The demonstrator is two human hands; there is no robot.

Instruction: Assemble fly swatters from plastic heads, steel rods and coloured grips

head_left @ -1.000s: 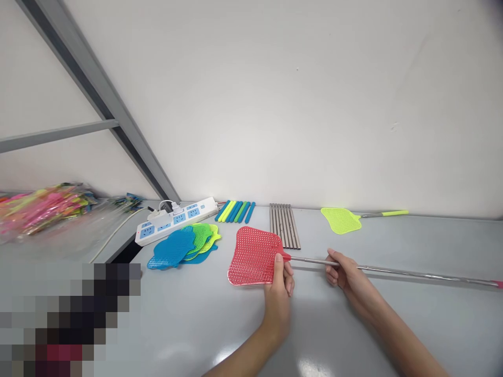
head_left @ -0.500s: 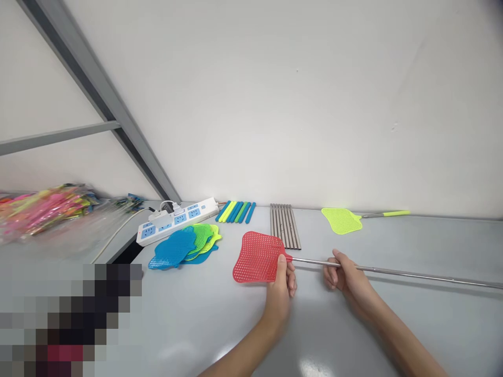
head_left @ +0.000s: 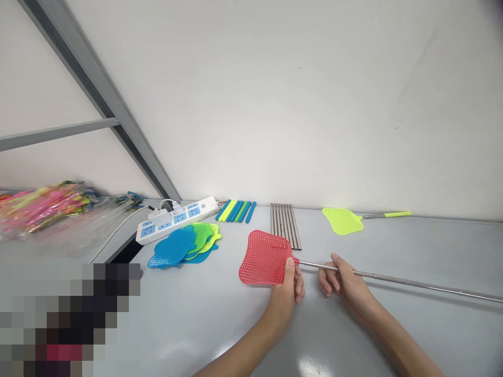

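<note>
My left hand [head_left: 288, 285] grips a red fly swatter [head_left: 264, 259] at the base of its perforated head, thumb on top. From there a long metal rod [head_left: 412, 283] runs right and leaves the picture at the edge. My right hand [head_left: 341, 278] is closed around that rod a little way from the head, with thumb above and fingers curled below. Behind the red head lies a row of several metal tubes [head_left: 283, 225]. A yellow fly swatter [head_left: 343, 221] with a short rod and yellow handle rests near the wall.
Blue, green and yellow swatter heads [head_left: 175, 248] lie piled at left. Behind them stand a white power strip [head_left: 184, 219] with plugs and several coloured handles [head_left: 236, 211]. Bagged colourful items [head_left: 51, 207] lie far left. A wall [head_left: 306, 104] closes off the back.
The red swatter head and my left hand have shifted slightly right, closer to my right hand. The rod's right end now slopes lower.
</note>
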